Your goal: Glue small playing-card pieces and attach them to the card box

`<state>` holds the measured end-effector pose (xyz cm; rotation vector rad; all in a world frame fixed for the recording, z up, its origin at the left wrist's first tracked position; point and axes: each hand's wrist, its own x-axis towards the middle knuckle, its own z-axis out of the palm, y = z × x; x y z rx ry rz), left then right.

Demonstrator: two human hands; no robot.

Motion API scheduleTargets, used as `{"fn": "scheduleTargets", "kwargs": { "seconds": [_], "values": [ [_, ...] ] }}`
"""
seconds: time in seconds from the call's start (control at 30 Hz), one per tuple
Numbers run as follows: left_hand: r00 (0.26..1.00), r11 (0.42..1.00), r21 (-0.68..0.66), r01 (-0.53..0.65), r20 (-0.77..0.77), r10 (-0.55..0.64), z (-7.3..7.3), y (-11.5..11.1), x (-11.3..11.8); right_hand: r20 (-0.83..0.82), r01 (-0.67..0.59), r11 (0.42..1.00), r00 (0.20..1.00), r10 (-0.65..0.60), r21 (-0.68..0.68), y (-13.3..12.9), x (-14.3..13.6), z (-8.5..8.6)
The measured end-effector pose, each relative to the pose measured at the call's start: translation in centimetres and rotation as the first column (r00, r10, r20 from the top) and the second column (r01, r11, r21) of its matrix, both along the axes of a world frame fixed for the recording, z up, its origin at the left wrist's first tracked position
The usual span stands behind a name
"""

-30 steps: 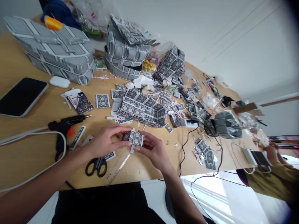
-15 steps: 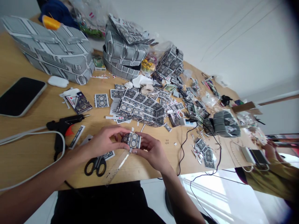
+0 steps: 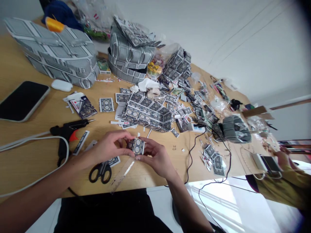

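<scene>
Shifted slightly leftward since the earlier frame, the folded card piece (image 3: 136,146) now hides its near white tab, suggesting a turn or tighter fold. Left hand (image 3: 109,147) and right hand (image 3: 157,158) pinch its opposite sides between thumb and fingers. Its patterned face points up toward the wearer, long axis roughly hand to hand (foreshortening blurs this). Nearer the body than the grip lie ruler (image 3: 123,174) and, leftward, scissors (image 3: 101,169).

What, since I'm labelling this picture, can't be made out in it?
All in the head view:
- Far side of the folded card piece: hidden by its near face and the left hand and right hand.
- Markings on the clear ruler: too small, blurred.
- Left end of the phone: cut off by the edge.
</scene>
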<state>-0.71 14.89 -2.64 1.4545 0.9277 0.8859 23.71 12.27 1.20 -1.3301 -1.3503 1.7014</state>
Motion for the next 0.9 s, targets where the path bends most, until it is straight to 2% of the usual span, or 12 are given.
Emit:
{"fn": "scheduleTargets", "kwargs": {
  "seconds": [0.1, 0.17, 0.3, 0.4, 0.47, 0.6, 0.67, 0.9],
  "values": [
    [0.999, 0.996, 0.083, -0.012, -0.035, 0.015, 0.0, -0.1, 0.0, -0.002, -0.033, 0.999, 0.999, 0.033, 0.007, 0.2, 0.2, 0.1],
    [0.995, 0.977, 0.213, -0.021, -0.091, 0.041, 0.1, -0.3, 0.0, 0.016, -0.081, 0.996, 0.997, 0.08, 0.028, 0.4, 0.5, 0.3],
    [0.966, 0.848, 0.529, 0.022, -0.231, 0.119, 0.3, -0.8, 0.0, 0.095, -0.149, 0.986, 0.985, 0.143, 0.068, 0.9, 0.4, 0.6],
    [0.953, 0.766, 0.641, 0.057, -0.265, 0.15, 0.4, -1.1, 0.0, 0.146, -0.13, 0.986, 0.983, 0.115, 0.1, 0.9, -0.2, 0.3],
    [0.955, 0.762, 0.644, 0.063, -0.26, 0.141, 0.5, -1.1, 0.0, 0.145, -0.114, 0.987, 0.985, 0.097, 0.111, 0.8, -0.7, -0.1],
    [0.982, 0.846, 0.528, 0.078, -0.188, 0.027, 0.4, -0.8, 0.3, 0.081, -0.111, 0.987, 0.992, 0.102, 0.116, 0.6, -1.2, -0.6],
    [0.988, 0.868, 0.488, 0.094, -0.153, -0.021, 0.3, -0.7, 0.5, 0.064, -0.114, 0.985, 0.992, 0.106, 0.132, 0.7, -1.3, -0.7],
    [0.98, 0.884, 0.464, 0.063, -0.196, 0.033, 0.8, -0.6, 0.1, 0.045, -0.048, 0.992, 0.998, 0.043, 0.113, 0.7, -1.7, -1.4]
  ]
}}
